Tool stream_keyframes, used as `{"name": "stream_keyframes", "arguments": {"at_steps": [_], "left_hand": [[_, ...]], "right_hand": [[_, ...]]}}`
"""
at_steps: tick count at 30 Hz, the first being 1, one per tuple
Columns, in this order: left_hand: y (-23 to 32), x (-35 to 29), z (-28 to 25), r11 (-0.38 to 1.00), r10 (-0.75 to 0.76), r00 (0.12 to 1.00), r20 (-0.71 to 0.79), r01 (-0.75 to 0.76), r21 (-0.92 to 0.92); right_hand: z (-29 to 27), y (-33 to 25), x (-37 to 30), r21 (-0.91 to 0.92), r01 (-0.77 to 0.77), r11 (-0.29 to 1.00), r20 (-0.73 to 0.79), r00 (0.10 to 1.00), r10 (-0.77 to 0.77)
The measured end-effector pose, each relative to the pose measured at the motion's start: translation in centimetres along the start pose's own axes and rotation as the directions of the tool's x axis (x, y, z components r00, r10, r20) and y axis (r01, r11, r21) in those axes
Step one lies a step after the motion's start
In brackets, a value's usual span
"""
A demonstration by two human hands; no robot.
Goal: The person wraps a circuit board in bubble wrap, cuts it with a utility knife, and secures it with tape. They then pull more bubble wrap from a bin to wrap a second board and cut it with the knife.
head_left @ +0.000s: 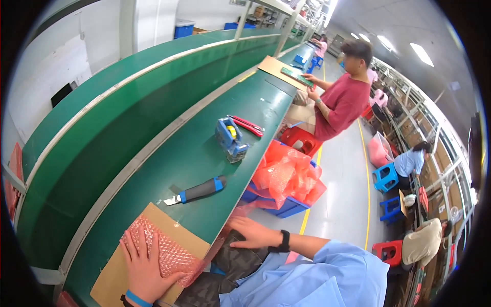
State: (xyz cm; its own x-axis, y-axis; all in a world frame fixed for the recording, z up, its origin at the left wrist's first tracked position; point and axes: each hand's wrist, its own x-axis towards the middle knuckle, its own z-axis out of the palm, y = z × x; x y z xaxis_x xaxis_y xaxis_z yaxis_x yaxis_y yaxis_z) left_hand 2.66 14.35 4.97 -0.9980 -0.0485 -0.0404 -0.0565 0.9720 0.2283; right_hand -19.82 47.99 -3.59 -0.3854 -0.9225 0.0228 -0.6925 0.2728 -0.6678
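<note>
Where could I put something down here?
The bench is bare between the utility knife and the tape dispenser, and from both to the pale rail. The near end is crowded: cardboard, pink bubble wrap and the left hand.

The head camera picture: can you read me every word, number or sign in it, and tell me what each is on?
There are none I can read.
Blue tape dispenser: any print is too small to read.
Grey and blue knife: no readable words on its handle.
Green circuit board: too small to tell.
Pink bubble wrap under the left hand: no letters visible.
</note>
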Motion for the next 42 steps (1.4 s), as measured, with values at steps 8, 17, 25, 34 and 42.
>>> {"name": "stream_keyframes", "arguments": {"at_steps": [8, 17, 25, 34, 42], "left_hand": [[0.4, -0.1, -0.2, 0.995, -0.091, 0.994, 0.054, 0.089, 0.033], [0.5, 0.1, 0.0, 0.996, -0.068, 0.997, -0.031, 0.070, 0.052], [-0.3, -0.2, 1.2, 0.997, -0.049, 0.995, -0.089, 0.054, 0.060], [-0.3, -0.4, 1.8, 0.997, -0.058, 0.991, -0.122, 0.064, 0.046], [-0.2, -0.1, 1.8, 0.996, -0.039, 0.993, -0.110, 0.048, 0.073]], "right_hand": [[-2.1, 8.4, 1.8, 0.053, -0.077, 0.996, 0.149, 0.987, 0.068], [-0.8, 13.0, 3.9, 0.361, -0.357, 0.861, 0.344, 0.910, 0.233], [-6.9, 10.3, -6.0, 0.323, -0.281, 0.904, 0.441, 0.890, 0.119], [-9.0, -6.1, -16.6, 0.162, -0.510, 0.845, 0.681, 0.678, 0.278], [-4.4, -7.2, -16.8, 0.358, -0.397, 0.845, 0.099, 0.916, 0.389]]}}
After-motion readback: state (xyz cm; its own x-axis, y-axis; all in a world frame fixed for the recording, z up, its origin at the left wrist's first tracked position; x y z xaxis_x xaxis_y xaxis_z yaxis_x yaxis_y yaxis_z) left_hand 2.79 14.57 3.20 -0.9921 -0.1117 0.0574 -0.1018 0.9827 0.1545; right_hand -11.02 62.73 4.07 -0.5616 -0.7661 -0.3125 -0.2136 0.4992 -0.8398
